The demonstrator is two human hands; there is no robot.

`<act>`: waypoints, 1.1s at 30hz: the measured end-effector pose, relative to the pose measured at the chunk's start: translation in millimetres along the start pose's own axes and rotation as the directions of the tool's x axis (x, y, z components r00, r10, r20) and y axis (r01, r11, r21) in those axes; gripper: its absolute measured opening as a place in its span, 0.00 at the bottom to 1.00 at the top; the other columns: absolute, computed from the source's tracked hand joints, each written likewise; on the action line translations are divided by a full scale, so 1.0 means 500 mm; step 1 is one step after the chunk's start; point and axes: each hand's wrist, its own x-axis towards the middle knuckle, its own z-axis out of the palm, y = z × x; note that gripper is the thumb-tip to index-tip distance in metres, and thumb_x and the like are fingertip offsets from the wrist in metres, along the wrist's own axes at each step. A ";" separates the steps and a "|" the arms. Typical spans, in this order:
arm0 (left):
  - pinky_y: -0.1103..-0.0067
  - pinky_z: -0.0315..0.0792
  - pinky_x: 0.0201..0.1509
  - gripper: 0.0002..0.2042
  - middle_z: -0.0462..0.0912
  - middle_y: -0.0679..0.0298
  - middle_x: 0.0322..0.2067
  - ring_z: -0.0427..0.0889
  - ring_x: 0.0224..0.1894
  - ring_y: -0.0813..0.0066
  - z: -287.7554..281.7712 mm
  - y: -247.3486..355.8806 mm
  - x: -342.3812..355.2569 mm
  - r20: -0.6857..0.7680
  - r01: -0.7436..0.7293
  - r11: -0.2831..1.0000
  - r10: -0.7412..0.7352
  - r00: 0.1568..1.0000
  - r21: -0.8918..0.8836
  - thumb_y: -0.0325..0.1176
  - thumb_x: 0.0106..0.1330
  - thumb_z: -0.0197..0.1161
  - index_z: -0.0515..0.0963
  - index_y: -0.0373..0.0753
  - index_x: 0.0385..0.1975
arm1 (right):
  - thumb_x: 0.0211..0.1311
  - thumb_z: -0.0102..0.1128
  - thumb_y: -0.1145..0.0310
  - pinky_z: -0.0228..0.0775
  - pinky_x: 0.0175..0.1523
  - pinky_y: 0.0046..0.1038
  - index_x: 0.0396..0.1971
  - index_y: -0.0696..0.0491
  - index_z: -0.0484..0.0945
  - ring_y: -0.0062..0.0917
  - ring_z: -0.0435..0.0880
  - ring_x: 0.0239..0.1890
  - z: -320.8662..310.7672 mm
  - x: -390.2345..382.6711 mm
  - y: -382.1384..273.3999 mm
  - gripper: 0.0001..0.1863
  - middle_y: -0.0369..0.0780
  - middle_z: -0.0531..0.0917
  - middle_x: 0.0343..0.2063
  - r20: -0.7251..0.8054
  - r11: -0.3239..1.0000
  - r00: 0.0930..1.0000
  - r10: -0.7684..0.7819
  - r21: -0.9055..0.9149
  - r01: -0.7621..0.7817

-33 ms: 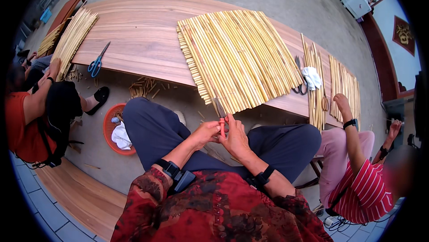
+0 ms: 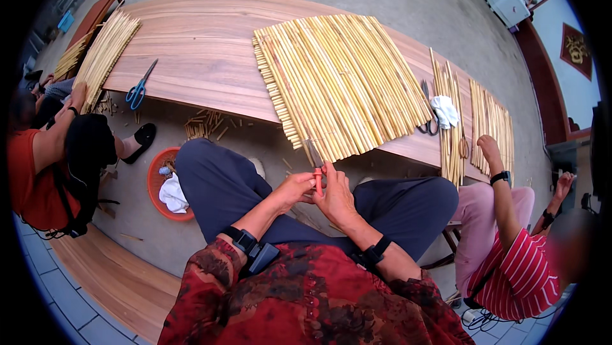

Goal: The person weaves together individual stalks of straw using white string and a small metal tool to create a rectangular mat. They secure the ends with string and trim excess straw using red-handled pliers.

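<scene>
Red-handled scissors point away from me, and both my hands close round their handles above my lap. My left hand grips from the left side, and my right hand wraps the right side, its thumb and fingertips near the pivot. The dark blades reach the near end of a layer of yellow reed sticks, laid side by side on the table. My fingers partly hide the handle loops.
Blue-handled scissors lie left on the wooden table. Black scissors and a white cloth are to the right. An orange basket stands by my left knee. People sit on both sides with reed bundles; cut pieces litter the floor.
</scene>
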 end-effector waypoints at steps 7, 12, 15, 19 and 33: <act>0.76 0.74 0.40 0.14 0.76 0.63 0.38 0.76 0.40 0.74 -0.005 -0.004 0.008 -0.011 -0.039 0.994 0.040 0.999 0.103 0.35 0.66 0.45 0.71 0.36 0.45 | 0.42 0.60 0.68 0.66 0.45 0.39 0.54 0.53 0.56 0.43 0.70 0.44 0.003 0.011 -0.012 0.35 0.48 0.67 0.40 -0.109 0.992 0.994 0.024 -0.118 -0.037; 0.75 0.75 0.35 0.18 0.75 0.56 0.38 0.77 0.41 0.68 -0.027 0.050 -0.001 -0.273 0.100 0.982 -0.054 0.961 0.159 0.42 0.64 0.47 0.70 0.32 0.44 | 0.43 0.60 0.67 0.67 0.41 0.39 0.52 0.52 0.58 0.42 0.73 0.39 -0.005 0.019 -0.002 0.33 0.47 0.68 0.37 -0.102 0.988 0.995 0.007 -0.155 -0.023; 0.71 0.74 0.35 0.23 0.73 0.52 0.40 0.76 0.42 0.63 -0.051 0.102 0.012 -0.451 0.115 0.979 -0.026 0.892 0.170 0.47 0.62 0.49 0.67 0.31 0.46 | 0.43 0.61 0.66 0.67 0.40 0.40 0.52 0.51 0.58 0.42 0.73 0.37 0.000 0.022 0.003 0.33 0.47 0.68 0.35 -0.122 0.989 0.992 -0.040 -0.146 0.022; 0.64 0.71 0.41 0.28 0.69 0.50 0.44 0.74 0.44 0.58 -0.131 0.106 0.072 -0.461 0.028 1.000 -0.028 0.887 -0.007 0.51 0.58 0.54 0.64 0.34 0.49 | 0.42 0.61 0.68 0.67 0.41 0.39 0.51 0.51 0.58 0.43 0.72 0.38 -0.008 0.024 -0.015 0.33 0.48 0.68 0.35 -0.110 0.982 0.994 -0.020 -0.189 -0.002; 0.69 0.73 0.31 0.20 0.76 0.59 0.33 0.77 0.27 0.67 -0.096 0.095 0.119 -0.433 -0.037 0.999 0.042 0.900 0.021 0.42 0.52 0.64 0.71 0.37 0.41 | 0.41 0.60 0.67 0.69 0.36 0.37 0.38 0.52 0.63 0.40 0.75 0.32 -0.006 0.043 0.017 0.23 0.45 0.70 0.29 -0.158 0.981 0.983 -0.096 -0.179 0.067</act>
